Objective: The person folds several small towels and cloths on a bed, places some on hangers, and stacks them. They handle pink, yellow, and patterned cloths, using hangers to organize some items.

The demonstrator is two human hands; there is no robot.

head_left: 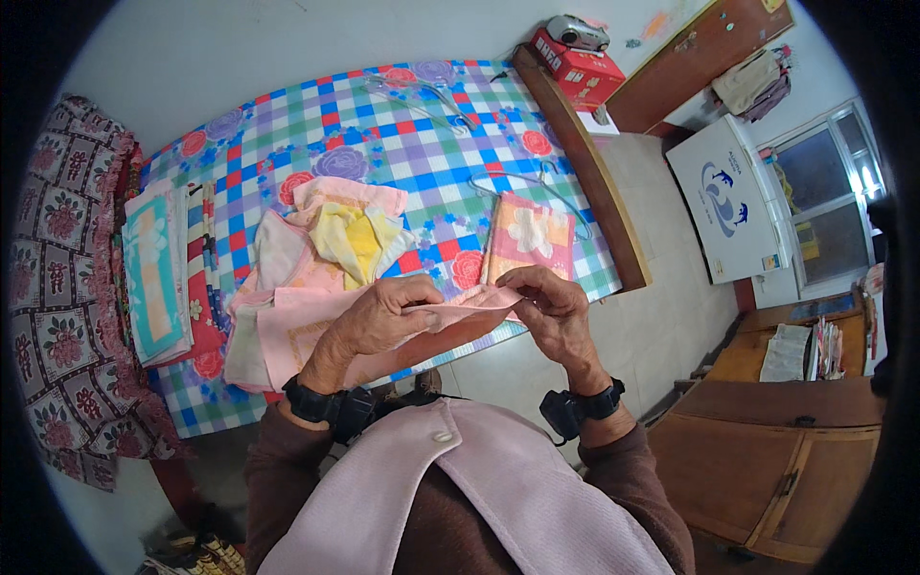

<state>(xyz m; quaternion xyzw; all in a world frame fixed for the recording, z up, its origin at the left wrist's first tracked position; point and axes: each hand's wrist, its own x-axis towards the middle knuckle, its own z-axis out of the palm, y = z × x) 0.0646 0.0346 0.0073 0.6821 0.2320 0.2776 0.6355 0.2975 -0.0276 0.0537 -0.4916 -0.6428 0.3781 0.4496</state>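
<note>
Close to my chest, at the near edge of the bed, I hold a pink towel (pixel 470 309) stretched by its edge. My left hand (pixel 383 314) pinches one end of that edge, and my right hand (pixel 554 314) pinches the other with thumb and fingers. Part of the cloth hangs below, and pink cloth (pixel 284 335) spreads to the left under my wrist; whether it is the same towel I cannot tell. Just beyond lies a loose heap of pink cloths (pixel 273 251) with a crumpled yellow-and-white towel (pixel 356 241) on top. A folded pink-orange towel (pixel 529 241) with a pale flower lies past my right hand.
Hangers (pixel 537 177) lie on the checked bed cover (pixel 259 139). Folded cloths (pixel 153 278) are stacked at the left. A wooden bed board (pixel 599 182) edges the right side. Beyond it stand a red box (pixel 578 72), a white freezer (pixel 724 201) and a wooden cabinet (pixel 757 460).
</note>
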